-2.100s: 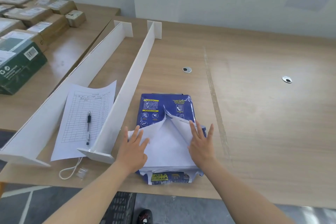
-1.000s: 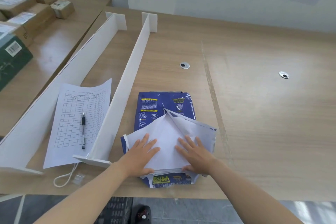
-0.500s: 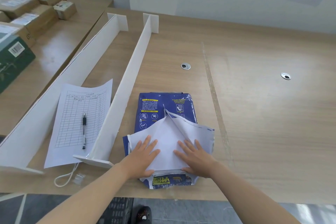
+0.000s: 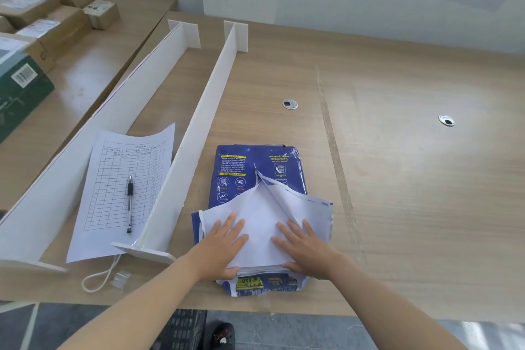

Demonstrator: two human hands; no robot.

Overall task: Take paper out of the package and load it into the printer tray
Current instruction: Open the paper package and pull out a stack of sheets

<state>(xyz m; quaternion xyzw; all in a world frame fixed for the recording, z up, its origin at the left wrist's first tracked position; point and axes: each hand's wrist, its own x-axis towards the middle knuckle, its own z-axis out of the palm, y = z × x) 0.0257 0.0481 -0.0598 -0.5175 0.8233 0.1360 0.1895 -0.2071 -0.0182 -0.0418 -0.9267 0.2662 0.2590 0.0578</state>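
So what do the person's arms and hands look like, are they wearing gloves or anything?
No gloves. Both hands, the left and the right, are bare, with fingers showing and no rings visible. The forearms are bare too: no sleeves, watch or bracelet as far as the picture shows them. No marks or cables on them either.

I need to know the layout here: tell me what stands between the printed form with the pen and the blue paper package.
In the head view, a long white divider board stands upright on the table between the form and the paper package.
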